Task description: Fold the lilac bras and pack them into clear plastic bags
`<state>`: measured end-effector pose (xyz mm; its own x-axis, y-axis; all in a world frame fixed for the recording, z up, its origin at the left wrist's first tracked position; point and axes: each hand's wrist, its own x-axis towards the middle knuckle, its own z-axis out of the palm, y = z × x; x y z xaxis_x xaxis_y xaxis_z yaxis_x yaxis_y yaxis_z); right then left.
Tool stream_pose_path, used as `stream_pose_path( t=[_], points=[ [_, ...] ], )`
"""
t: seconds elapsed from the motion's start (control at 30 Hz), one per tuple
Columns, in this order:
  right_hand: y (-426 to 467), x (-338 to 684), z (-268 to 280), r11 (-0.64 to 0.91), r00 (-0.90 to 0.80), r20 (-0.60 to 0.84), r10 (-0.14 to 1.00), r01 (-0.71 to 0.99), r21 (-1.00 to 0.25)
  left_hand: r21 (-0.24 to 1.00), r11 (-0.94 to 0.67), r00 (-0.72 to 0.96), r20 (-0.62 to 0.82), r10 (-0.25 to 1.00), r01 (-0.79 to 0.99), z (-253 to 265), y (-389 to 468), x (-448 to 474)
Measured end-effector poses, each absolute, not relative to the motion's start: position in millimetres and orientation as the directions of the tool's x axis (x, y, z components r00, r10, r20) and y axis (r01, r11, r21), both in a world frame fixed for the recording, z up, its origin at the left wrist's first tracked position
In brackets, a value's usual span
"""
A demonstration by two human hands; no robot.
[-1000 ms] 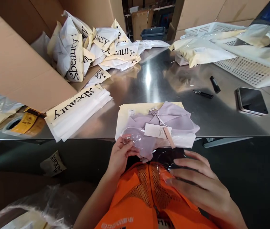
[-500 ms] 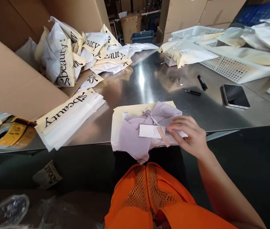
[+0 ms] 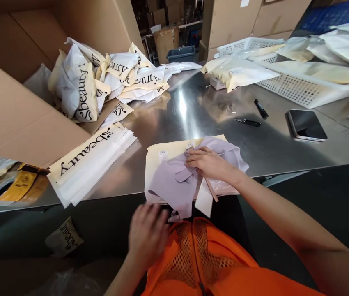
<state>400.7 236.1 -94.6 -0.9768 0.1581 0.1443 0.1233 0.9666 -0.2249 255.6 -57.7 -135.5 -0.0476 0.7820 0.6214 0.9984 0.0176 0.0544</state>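
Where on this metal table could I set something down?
Bare metal lies between the stacked bags and small black tool, and between the lavender garment and phone. Crowded: the left, with box, packets and tape; the back right, with baskets.

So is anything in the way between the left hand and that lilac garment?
Nothing visible stands between the left hand and the lilac garment: the hand is by its near edge, too blurred to tell whether it touches. The right hand is on the garment.
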Motion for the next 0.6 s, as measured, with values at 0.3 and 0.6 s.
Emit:
stream_pose_path(
  t=[0.3, 0.6],
  points=[
    [262.9, 451.4, -72.4, 0.671, -0.749, 0.395, 0.531, 0.087, -0.736, -0.104, -0.08, 0.114, 0.386, 0.915, 0.991, -115.1, 52.0, 249.5],
    [364.7, 515.8, -82.7, 0.222, 0.34, 0.11, 0.934, -0.31, -0.925, 0.603, 0.202, -0.507, 0.392, 0.768, 0.772, -106.4, 32.3, 143.9]
  ],
)
